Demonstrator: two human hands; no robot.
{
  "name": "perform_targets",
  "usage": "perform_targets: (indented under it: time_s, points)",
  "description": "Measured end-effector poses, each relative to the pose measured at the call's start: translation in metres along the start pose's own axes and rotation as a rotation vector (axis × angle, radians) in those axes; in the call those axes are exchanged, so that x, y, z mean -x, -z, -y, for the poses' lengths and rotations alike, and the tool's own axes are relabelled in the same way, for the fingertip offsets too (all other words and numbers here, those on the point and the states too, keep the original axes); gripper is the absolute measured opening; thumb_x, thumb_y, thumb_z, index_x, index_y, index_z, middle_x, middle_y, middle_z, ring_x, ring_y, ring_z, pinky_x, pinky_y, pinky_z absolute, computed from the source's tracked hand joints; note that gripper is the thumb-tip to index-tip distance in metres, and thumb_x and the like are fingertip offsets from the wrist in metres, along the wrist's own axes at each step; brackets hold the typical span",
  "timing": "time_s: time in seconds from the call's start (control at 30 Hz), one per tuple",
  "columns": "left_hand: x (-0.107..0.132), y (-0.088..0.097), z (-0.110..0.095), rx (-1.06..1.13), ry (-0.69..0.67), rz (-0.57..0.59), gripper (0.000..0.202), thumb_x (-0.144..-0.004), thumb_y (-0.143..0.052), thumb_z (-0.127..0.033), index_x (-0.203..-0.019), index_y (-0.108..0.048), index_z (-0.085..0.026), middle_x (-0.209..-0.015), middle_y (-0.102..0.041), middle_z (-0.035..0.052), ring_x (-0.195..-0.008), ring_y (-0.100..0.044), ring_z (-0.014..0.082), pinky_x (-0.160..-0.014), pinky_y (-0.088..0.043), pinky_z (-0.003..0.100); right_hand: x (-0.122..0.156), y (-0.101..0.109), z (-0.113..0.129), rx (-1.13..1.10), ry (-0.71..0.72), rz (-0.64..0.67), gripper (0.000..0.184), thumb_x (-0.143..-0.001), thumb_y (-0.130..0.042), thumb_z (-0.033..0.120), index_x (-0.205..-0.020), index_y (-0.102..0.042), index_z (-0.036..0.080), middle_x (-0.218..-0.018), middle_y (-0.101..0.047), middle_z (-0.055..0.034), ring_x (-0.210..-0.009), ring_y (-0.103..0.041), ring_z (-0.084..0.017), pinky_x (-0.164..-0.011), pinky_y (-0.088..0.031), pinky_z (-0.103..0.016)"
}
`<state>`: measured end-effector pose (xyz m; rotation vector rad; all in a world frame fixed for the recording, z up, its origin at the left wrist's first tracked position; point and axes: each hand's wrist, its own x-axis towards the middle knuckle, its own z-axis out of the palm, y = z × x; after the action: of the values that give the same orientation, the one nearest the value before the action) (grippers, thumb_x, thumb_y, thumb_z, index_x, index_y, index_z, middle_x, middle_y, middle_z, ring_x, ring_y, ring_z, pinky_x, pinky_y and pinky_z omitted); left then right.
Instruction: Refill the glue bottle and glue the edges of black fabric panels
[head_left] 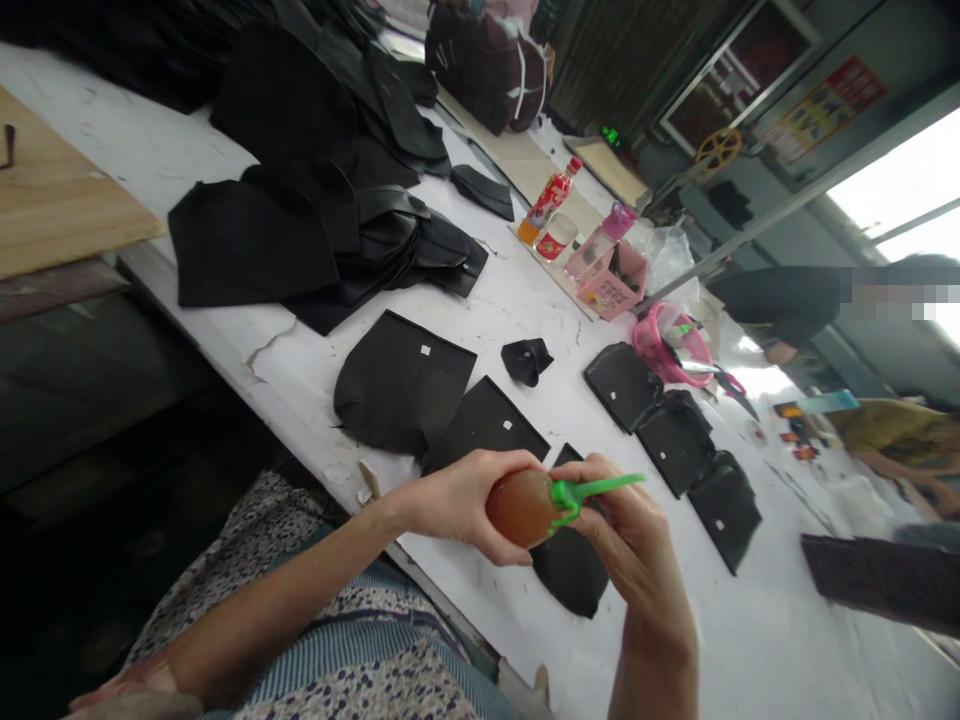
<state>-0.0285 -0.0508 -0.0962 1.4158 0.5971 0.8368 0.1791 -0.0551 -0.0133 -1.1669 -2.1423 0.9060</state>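
Amber bottle (517, 510) with a green spout (574, 494) is at the centre of the head view, raised above the white tabletop (750, 640) between the person's two hands. From the bottle's nine o'clock, the left hand (469, 505) wraps its body, thumb below and fingers above. From three o'clock, the right hand (626, 525) curls in narrowly, thumb and fingers about the base of the spout, whose long tip points to three o'clock.

The bottle looks light, with smooth walls that probably give under a squeeze; if they are wet or sticky, they may slip. The rounded body seems the surest place to take hold, while the thin spout looks bendable and is better pinched at its thicker base than at its tip.

Around the bottle lie flat black pieces: one panel (405, 385) at ten o'clock, another (491, 425) towards eleven, and a third (577, 575) at four, partly hidden by the hands. A small black piece (527, 360) sits at twelve, and a row of three black panels (671, 440) at two. Farther off, a black heap (259, 240) spreads around eleven, and a pink basket (652, 345) stands between one and two.
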Motion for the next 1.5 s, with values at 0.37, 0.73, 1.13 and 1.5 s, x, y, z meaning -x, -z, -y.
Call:
perform_targets:
  time_s: [0.37, 0.73, 1.13, 1.5]
  points:
    - [-0.007, -0.015, 0.009, -0.454, -0.055, -0.361, 0.067, -0.068, -0.081, -0.022, -0.129, -0.054, -0.018, -0.120, -0.061, 0.0090, -0.103, -0.064, 0.0269, -0.090, -0.052, 0.039, 0.009, -0.051, -0.007, -0.150, -0.407, -0.491, 0.035, -0.085, -0.072, 0.046, -0.107, -0.069, 0.019, -0.068, -0.051, 0.0036, -0.058, -0.046, -0.012, -0.052, -0.040, -0.025]
    - [-0.001, -0.003, 0.005, 0.226, 0.054, 0.160, 0.068, -0.056, -0.092, -0.029, -0.116, -0.062, -0.019, -0.099, -0.062, 0.0002, -0.086, -0.058, 0.0161, -0.076, -0.047, 0.024, -0.004, 0.016, -0.007, -0.275, 0.029, 0.117, 0.044, -0.081, -0.081, 0.035, -0.124, -0.069, 0.033, -0.091, -0.061, -0.0017, -0.082, -0.057, -0.017, -0.069, -0.048, -0.028]
    - [0.002, 0.000, 0.005, 0.149, 0.066, 0.165, 0.062, -0.056, -0.091, -0.029, -0.110, -0.063, -0.018, -0.090, -0.061, -0.0012, -0.078, -0.057, 0.0141, -0.065, -0.045, 0.020, -0.008, 0.012, -0.002, -0.127, -0.067, 0.152, 0.039, -0.070, -0.083, 0.052, -0.093, -0.068, 0.024, -0.077, -0.058, 0.0014, -0.067, -0.055, -0.014, -0.058, -0.043, -0.025]
    - [-0.001, -0.006, 0.012, -0.233, -0.040, -0.181, 0.065, -0.064, -0.084, -0.025, -0.124, -0.058, -0.022, -0.117, -0.066, 0.0035, -0.101, -0.065, 0.0219, -0.089, -0.049, 0.031, 0.002, -0.021, -0.004, 0.110, -0.288, -0.245, 0.035, -0.080, -0.076, 0.053, -0.087, -0.063, 0.021, -0.072, -0.061, 0.0028, -0.061, -0.055, -0.013, -0.058, -0.043, -0.025]
